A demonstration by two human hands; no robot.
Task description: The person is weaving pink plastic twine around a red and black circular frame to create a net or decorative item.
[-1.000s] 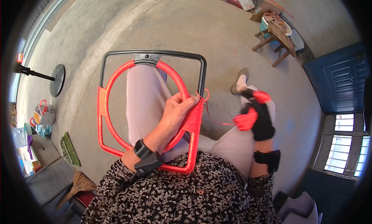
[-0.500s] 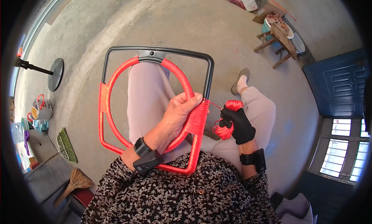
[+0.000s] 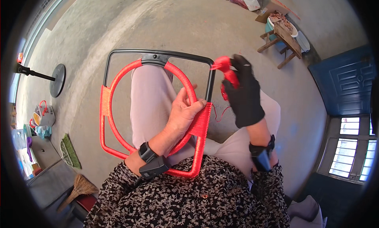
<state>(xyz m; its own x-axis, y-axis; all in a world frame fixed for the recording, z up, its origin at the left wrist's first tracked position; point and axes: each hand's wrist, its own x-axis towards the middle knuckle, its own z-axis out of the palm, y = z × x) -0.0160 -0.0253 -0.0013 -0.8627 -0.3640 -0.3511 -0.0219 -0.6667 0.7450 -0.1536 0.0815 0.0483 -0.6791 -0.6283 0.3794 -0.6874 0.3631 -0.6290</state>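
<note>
A black frame (image 3: pixel 177 52) with a ring inside it rests over my lap, and much of it is wrapped in red cord (image 3: pixel 199 125). The upper bar and the upper parts of both sides are bare black. My left hand (image 3: pixel 183 111) grips the ring and the wrapped right side, thumb pressed at the upper end of the winding. In a black fingerless glove, my right hand (image 3: pixel 242 90) holds a bundle of red cord (image 3: pixel 227 72) beside the frame's upper right corner. A loose strand (image 3: pixel 221 117) sags from the winding toward that hand.
At the far right stand a wooden stool (image 3: pixel 284 38) and a tub (image 3: pixel 272 25), with a blue door (image 3: pixel 341 82) nearer. On the left are a round black stand base (image 3: pixel 58 80), a bucket (image 3: pixel 45 115), a green brush (image 3: pixel 70 149) and a straw broom (image 3: pixel 81 188).
My right hand has risen away from me with the cord bundle, up to the frame's upper right corner. The strand, taut before, now hangs slack. My left hand keeps its grip.
</note>
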